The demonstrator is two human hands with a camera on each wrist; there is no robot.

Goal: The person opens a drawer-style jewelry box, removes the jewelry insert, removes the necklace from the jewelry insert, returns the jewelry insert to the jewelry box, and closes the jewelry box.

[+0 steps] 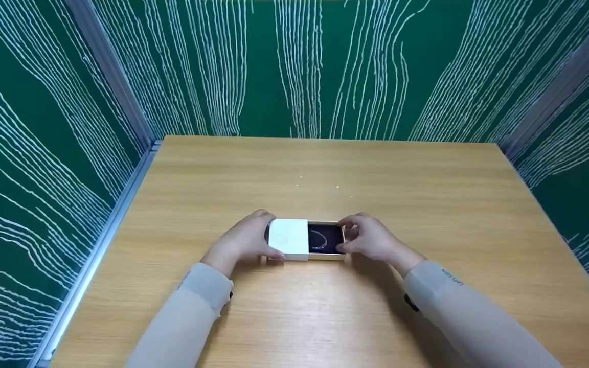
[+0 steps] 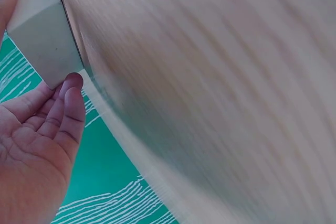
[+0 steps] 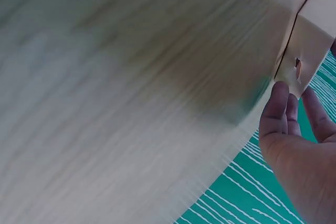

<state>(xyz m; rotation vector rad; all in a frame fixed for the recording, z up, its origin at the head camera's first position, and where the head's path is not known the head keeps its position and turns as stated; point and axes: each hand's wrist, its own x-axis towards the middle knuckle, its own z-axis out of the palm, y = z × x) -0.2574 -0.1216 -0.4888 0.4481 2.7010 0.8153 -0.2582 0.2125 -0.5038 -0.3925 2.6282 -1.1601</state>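
A small white sliding gift box lies on the table in the head view, its sleeve (image 1: 288,239) on the left and its inner tray (image 1: 326,256) partly out on the right. Inside the tray's black lining lies a thin, silvery curved chain, like a bracelet (image 1: 319,239). My left hand (image 1: 243,237) grips the sleeve across its left end, thumb on the near side. With fingers and thumb, my right hand (image 1: 371,237) holds the tray's right end. The right wrist view shows a small slot in the box's end wall (image 3: 307,51); the tray's inside is hidden there.
The wooden table (image 1: 427,194) spreads around the box, with a few tiny pale specks (image 1: 337,187) beyond it. Green panels (image 1: 261,66) with white wavy lines stand behind and at both sides. A metal rail (image 1: 105,240) runs along the left edge.
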